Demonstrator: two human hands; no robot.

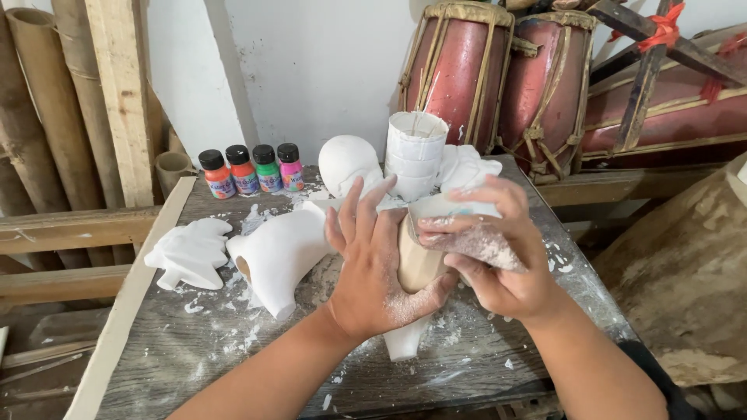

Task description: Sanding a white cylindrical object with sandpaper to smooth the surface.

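My left hand (372,264) cradles a white plaster figure (406,340) whose lower end pokes out below the palm, fingers spread over its side. My right hand (498,257) presses a dusty piece of sandpaper (476,241) against the figure's tan hollow top (416,260). Both hands are powdered with white dust. Most of the figure is hidden between the hands.
On the grey wooden table (194,350) lie a leaf-shaped plaster cast (191,253), a hollow white plaster piece (280,253), a round plaster head (346,163) and a cracked white cylinder (415,152). Several small paint bottles (253,171) stand at the back. Red drums (498,78) stand behind.
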